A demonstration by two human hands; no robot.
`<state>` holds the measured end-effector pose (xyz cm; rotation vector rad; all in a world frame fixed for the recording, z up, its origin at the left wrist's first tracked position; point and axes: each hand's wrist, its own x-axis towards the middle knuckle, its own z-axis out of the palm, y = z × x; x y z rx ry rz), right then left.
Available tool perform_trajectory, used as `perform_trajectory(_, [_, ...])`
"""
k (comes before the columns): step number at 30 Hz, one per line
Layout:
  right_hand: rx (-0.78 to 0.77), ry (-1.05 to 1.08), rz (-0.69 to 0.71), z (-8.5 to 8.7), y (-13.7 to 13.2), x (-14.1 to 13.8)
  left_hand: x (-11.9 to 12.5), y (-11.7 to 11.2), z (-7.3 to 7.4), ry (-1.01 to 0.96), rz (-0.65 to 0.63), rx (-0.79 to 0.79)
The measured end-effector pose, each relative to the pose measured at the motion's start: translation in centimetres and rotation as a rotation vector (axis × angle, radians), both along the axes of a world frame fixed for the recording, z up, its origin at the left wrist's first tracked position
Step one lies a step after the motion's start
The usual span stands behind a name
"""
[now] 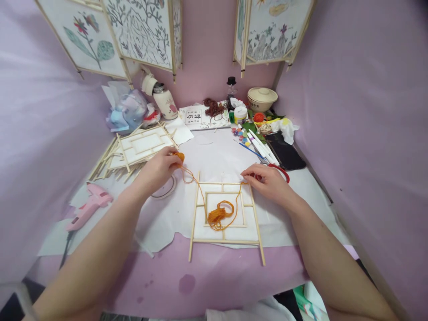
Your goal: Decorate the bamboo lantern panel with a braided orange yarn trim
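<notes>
A wooden stick frame (224, 240) backed with white paper lies flat in front of me. A loose tangle of orange thread (219, 215) sits in its middle. One strand runs up and left to my left hand (159, 168), which is closed on a small orange thread ball (179, 156). Another strand runs up to my right hand (267, 179), which pinches the thread at the frame's top right corner. Red-handled scissors (282, 171) lie partly under that hand.
A pink glue gun (88, 206) lies at the left. Stacked stick frames (138, 149) sit behind my left hand. Pens (262, 148), a dark tablet (286, 151), a lidded bowl (261, 98), a flask (165, 101) and painted panels (140, 31) crowd the back.
</notes>
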<state>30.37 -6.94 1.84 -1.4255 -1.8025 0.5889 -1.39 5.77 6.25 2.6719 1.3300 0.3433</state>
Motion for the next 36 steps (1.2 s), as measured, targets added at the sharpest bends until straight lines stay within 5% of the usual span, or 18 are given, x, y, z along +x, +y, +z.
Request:
perform_trajectory(3, [-0.003, -0.027, 0.010, 0.0, 0.0, 0.0, -2.9, -3.1, 2.8, 0.083, -0.005, -0.134])
perform_trajectory(6, [-0.020, -0.054, 0.023, 0.0, -0.1, -0.1, -5.8, -4.7, 3.7, 0.100, 0.031, -0.202])
perform_trajectory(13, [-0.005, -0.096, 0.011, -0.5, -0.3, 0.0, -6.9, -5.3, 1.3, 0.129, 0.086, -0.305])
perform_trajectory(20, [0.036, -0.174, 0.000, -0.4, -0.6, 0.2, -7.5, -7.7, 2.7, 0.007, 0.212, -0.163])
perform_trajectory(28, [0.025, -0.196, 0.010, -0.3, -0.6, 0.3, -12.6, -9.6, 0.8, 0.070, 0.863, -0.012])
perform_trajectory(36, [0.023, -0.183, 0.004, -1.2, -0.1, 0.5, -13.6, -9.4, -2.4, 0.236, 0.951, -0.076])
